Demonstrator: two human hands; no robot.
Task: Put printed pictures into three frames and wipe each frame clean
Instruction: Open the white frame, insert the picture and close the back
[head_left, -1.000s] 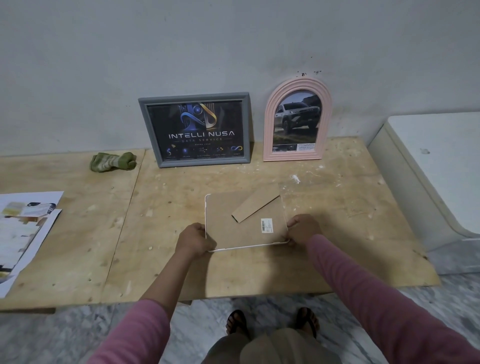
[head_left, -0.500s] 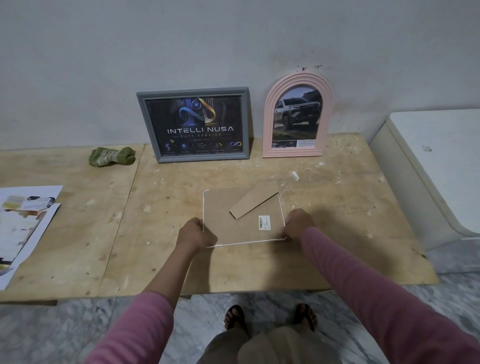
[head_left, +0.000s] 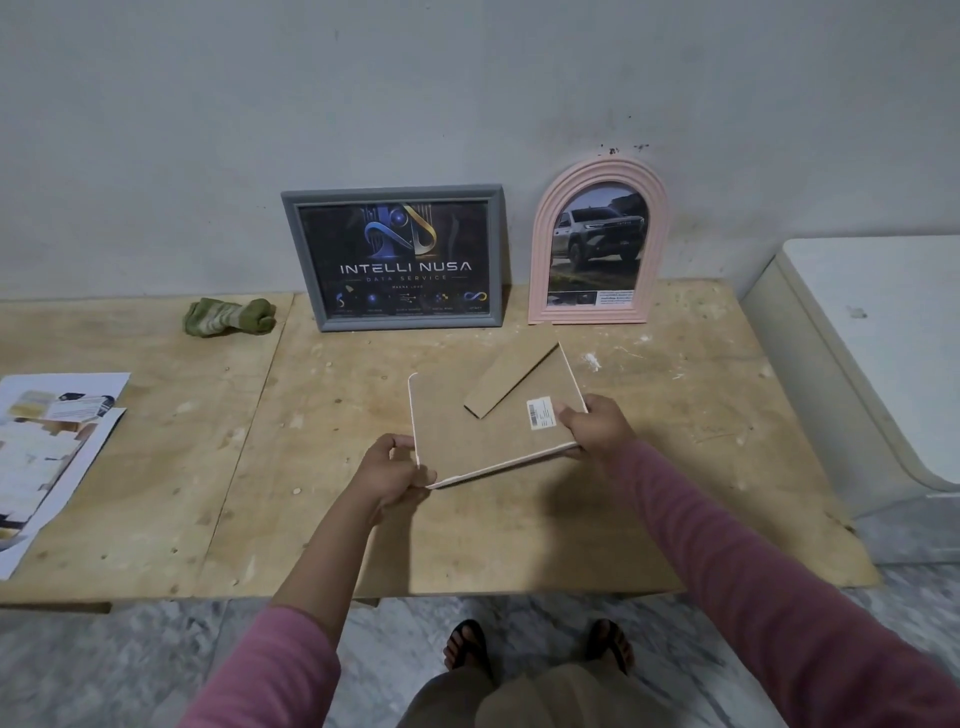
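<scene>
Both hands' fingers clamped on white frame (head_left: 467, 441): left hand (head_left: 392, 475) near corner, right hand (head_left: 597, 428) right edge.

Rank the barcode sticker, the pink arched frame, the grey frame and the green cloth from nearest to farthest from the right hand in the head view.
From the right hand:
1. Barcode sticker, on the back of the held frame, just left of the hand.
2. Pink arched frame, against the wall, behind the hand.
3. Grey frame, against the wall, farther left.
4. Green cloth, far left on the table.
</scene>
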